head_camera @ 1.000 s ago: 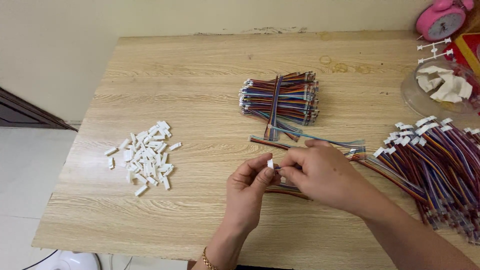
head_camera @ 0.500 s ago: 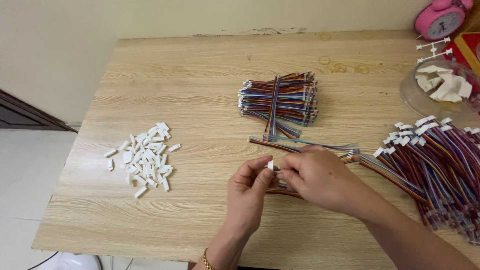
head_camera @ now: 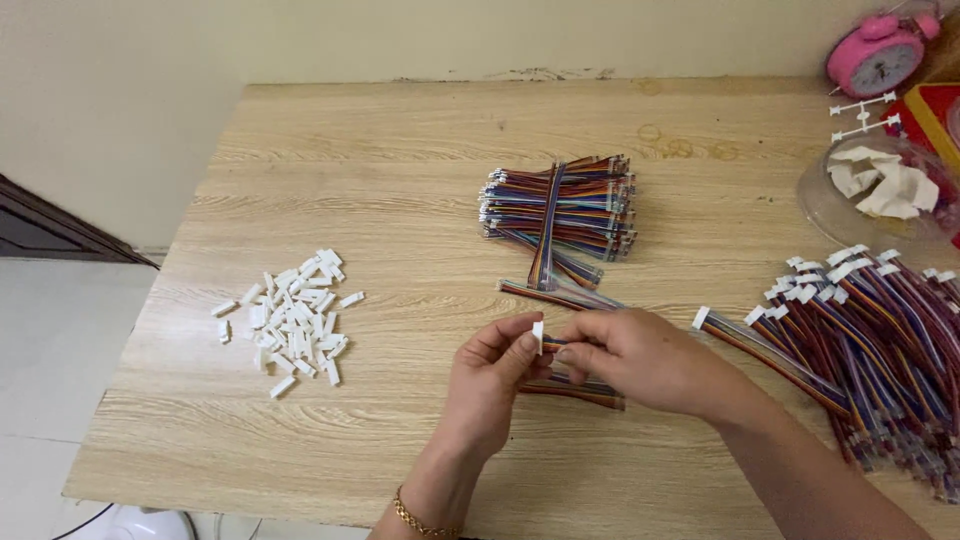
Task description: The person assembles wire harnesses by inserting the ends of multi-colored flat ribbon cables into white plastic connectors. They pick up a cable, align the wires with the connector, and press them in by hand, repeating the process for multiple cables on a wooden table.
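Near the front edge of the wooden table (head_camera: 400, 140), two hands meet over a few loose cables: the left hand (head_camera: 492, 385) pinches one small white connector housing (head_camera: 538, 336) between thumb and forefinger, and the right hand (head_camera: 640, 358) has its fingers pressed together on the end of a multicoloured ribbon cable (head_camera: 572, 388), which runs under both hands and touches the housing. Left of the hands, well apart, lies one scattered heap of white housings (head_camera: 290, 318), too many and too small to count. Beyond the hands, toward the table's middle, sits one tied bundle of coloured cables (head_camera: 560, 208), with two or three single cables (head_camera: 560, 293) lying between it and the hands. Right of the hands, one large loose pile of cables with white ends (head_camera: 870, 350) reaches the table's right front edge. Behind that pile stand one clear dish of white scraps (head_camera: 880, 190) and one pink alarm clock (head_camera: 878, 58) at the far right corner. Bare wood lies open between the heap and the hands, and across the far left of the table.
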